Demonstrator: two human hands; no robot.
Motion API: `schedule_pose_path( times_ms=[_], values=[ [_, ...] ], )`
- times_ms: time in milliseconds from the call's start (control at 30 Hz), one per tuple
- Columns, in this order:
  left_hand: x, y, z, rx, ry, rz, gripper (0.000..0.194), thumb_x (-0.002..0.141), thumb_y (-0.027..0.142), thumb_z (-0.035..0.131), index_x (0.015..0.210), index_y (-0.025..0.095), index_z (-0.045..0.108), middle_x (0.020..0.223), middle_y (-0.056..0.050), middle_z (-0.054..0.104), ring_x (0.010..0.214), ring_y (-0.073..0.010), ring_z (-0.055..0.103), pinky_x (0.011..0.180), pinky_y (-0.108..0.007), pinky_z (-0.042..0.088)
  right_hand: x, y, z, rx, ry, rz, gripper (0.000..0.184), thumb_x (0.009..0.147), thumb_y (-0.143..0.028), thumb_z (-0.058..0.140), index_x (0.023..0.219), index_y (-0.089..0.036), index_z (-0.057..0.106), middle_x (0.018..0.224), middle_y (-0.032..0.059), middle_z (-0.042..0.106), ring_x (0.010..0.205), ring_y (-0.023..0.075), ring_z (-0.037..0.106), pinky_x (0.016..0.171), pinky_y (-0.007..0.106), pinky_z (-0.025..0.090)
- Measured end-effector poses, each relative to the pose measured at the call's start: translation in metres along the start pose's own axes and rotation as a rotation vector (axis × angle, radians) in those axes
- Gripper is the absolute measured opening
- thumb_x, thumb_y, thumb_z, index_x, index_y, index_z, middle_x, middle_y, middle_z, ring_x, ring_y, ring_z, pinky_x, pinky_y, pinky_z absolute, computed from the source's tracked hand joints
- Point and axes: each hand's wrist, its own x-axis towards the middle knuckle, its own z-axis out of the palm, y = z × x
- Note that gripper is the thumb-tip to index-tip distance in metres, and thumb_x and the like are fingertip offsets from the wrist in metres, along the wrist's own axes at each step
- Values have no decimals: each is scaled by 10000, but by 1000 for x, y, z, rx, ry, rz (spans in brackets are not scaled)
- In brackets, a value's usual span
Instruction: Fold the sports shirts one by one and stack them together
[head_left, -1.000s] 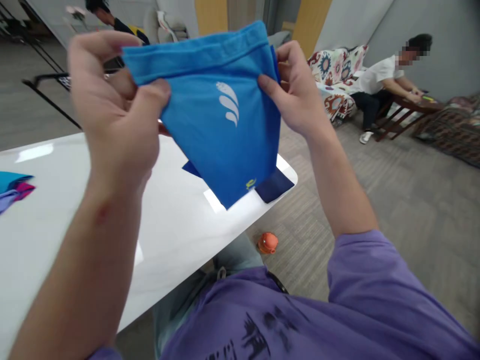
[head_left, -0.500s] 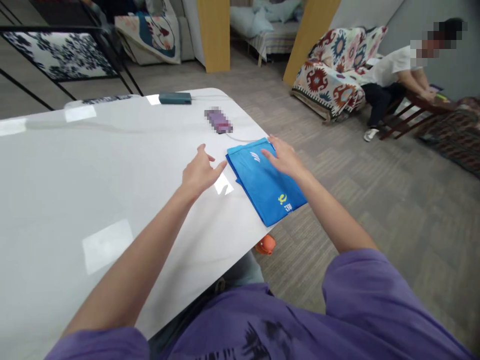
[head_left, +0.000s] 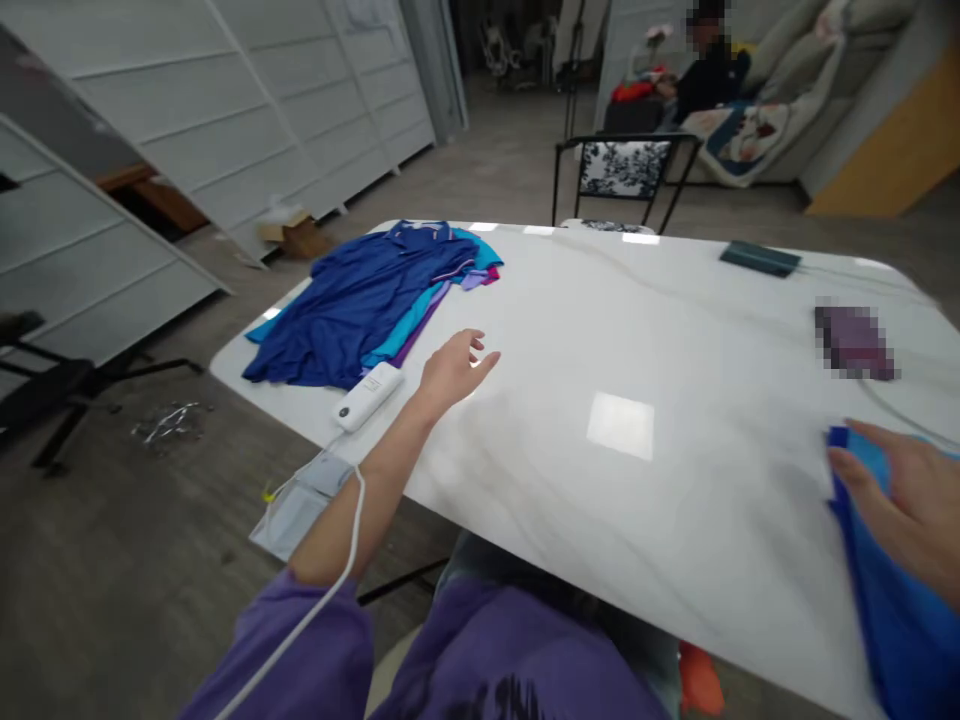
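Note:
My left hand [head_left: 454, 366] reaches out over the white table [head_left: 600, 330], fingers spread and holding nothing, towards a pile of shirts [head_left: 367, 295] with a dark blue one on top at the far left corner. My right hand [head_left: 904, 500] lies flat with its fingers stretched on a folded bright blue garment [head_left: 892, 610] at the table's right edge. A white power bank [head_left: 369, 396] with a cable lies just left of my left wrist.
A dark green case [head_left: 759, 258] and a blurred purple phone [head_left: 855, 342] lie at the table's far right. A black-framed chair [head_left: 622, 172] stands behind the table. A person sits on a sofa [head_left: 750, 120] beyond. White panels [head_left: 225, 120] lean at the left.
The folded blue garment went from held up in both hands to lying on the table. My view has swung left. My left hand left the garment and now stretches toward the shirt pile.

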Motion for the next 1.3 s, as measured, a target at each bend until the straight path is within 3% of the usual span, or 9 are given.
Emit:
schedule_pose_path(
  times_ms=[67,133,333,500,667,767,900,1133,1300],
  values=[
    [0,-57,-30,52,83,-98,430,1099,538,673,1413,244,696,1377,-79,797,1067,-206,790,925,-329,584,33,2,46,-131,-37,14,550,1057,-779,526,1390,-428,785,1228,122,852,1042,569,801,995,914,527],
    [-1,-109,-56,94,153,-193,356,1111,493,640,1343,238,727,1366,-91,792,1090,-232,778,952,-350,577,75,-33,98,-100,-157,-23,548,1067,-780,527,1430,-428,740,1356,125,827,1045,499,809,1054,866,533],
    [-1,-229,-92,172,194,-416,261,1068,417,647,1213,250,785,1327,-105,797,1165,-302,760,974,-387,567,226,-223,248,153,-464,-255,470,1110,-689,571,1363,-336,752,1212,57,859,1074,308,837,942,493,659],
    [5,-278,-83,180,89,-492,409,974,573,767,1235,260,790,1368,-104,799,1158,-324,771,934,-389,580,354,-320,359,132,-477,-373,356,1107,-474,627,1403,-295,713,1250,53,833,1019,249,801,1018,433,616],
    [2,-300,-83,187,28,-544,433,975,625,751,1232,277,744,1338,-79,812,1155,-299,783,854,-355,559,457,-379,441,61,-296,-281,554,1083,-387,665,1620,-262,617,1453,139,690,1180,299,722,1061,459,596],
    [-10,-308,-89,187,-7,-573,318,1044,573,664,1175,297,751,1265,-48,833,1090,-277,791,817,-353,539,491,-399,469,-6,-221,-215,582,1061,-446,736,1611,-272,659,1488,162,607,1158,301,677,1091,492,575],
    [-26,-307,-98,221,103,-586,337,1142,518,485,1244,291,713,1234,-56,843,1054,-290,798,786,-373,527,513,-403,481,-45,-171,-213,329,1103,-471,690,1330,-266,808,1361,114,632,1122,274,629,1149,508,531],
    [-23,-275,-128,219,419,-514,465,1200,490,343,1495,238,600,1206,-107,827,992,-325,791,769,-390,512,541,-388,462,390,-14,-108,255,1142,-423,524,1245,-268,699,1302,105,653,1109,285,685,1052,464,612],
    [-34,-243,-147,117,355,-265,450,1211,499,371,1517,293,628,1241,-55,829,972,-269,800,840,-366,559,550,-375,441,651,-41,153,131,1102,-384,541,1120,-262,588,1046,43,684,980,247,710,923,453,686]
  ],
)
